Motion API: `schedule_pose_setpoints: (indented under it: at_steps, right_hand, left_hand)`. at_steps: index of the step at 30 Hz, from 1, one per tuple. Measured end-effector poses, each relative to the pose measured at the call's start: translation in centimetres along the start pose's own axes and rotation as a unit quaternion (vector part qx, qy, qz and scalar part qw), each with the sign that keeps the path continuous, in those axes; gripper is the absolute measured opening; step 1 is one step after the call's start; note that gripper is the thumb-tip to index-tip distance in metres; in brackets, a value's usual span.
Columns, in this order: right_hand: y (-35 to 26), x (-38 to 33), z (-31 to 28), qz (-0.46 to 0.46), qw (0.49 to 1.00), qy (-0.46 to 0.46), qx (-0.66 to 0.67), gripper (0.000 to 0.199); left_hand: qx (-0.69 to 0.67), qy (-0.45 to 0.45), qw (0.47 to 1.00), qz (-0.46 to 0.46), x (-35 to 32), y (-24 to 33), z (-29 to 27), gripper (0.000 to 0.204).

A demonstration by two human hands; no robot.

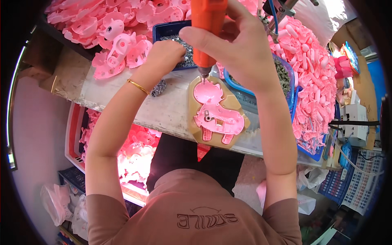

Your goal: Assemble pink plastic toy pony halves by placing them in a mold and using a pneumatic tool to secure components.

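My right hand [249,53] is wrapped round an orange electric screwdriver [208,28], held upright with its bit pointing down. The bit meets the top edge of a pink animal-shaped plastic shell [224,120], which lies in a tan fixture [234,102] cut to its outline. A small round metal part shows in the shell's body. At the blue tray [173,25] of small metal screws [188,60], my left hand [165,53] reaches in with curled fingers. Its fingertips are hidden, so what they pinch cannot be made out. A little heap of screws [158,88] lies beside my left wrist.
Pink shell parts [81,24] are piled at the far left. A blue basin [245,92] of greenish-grey small parts stands under my right forearm. Beyond it rises a heap of small pink pieces [310,77]. A crate [73,134] of pink parts sits below the table's left edge.
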State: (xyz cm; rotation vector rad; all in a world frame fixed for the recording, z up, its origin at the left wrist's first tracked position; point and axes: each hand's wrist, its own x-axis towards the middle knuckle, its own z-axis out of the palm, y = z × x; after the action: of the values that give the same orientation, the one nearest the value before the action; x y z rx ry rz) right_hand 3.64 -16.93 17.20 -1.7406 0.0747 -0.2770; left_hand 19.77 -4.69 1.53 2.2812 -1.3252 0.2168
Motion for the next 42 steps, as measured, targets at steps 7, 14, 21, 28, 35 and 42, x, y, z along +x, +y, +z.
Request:
schedule_pose_setpoints:
  at_steps: [7,14,21,28,35,42]
  right_hand:
    - [1.7,-0.7,-1.0,-0.001,1.0,0.004,-0.014,0.044]
    - [3.7,-2.9,-1.2,-0.085,0.989,-0.02,0.116,0.038]
    - [5.1,-4.3,-0.2,-0.126,0.973,0.043,0.19,0.032]
    - [5.2,-5.0,-1.0,-0.095,0.969,0.014,0.228,0.029]
    - [5.2,-4.9,-0.7,-0.141,0.956,0.039,0.256,0.028]
    - [5.7,-5.2,-0.9,-0.143,0.958,0.028,0.248,0.028]
  left_hand:
    - [0.112,-0.03,0.993,0.031,-0.5,1.9,-1.5,0.011]
    - [-0.045,0.018,0.983,0.179,-5.7,9.6,-1.9,0.015]
    - [-0.187,0.012,0.973,0.133,-7.7,11.9,-0.8,0.013]
    - [-0.251,-0.02,0.963,0.095,-8.3,12.5,-0.6,0.013]
    - [-0.294,-0.025,0.952,0.081,-8.5,12.6,-0.1,0.012]
    - [-0.291,-0.045,0.953,0.072,-8.5,13.0,-0.3,0.011]
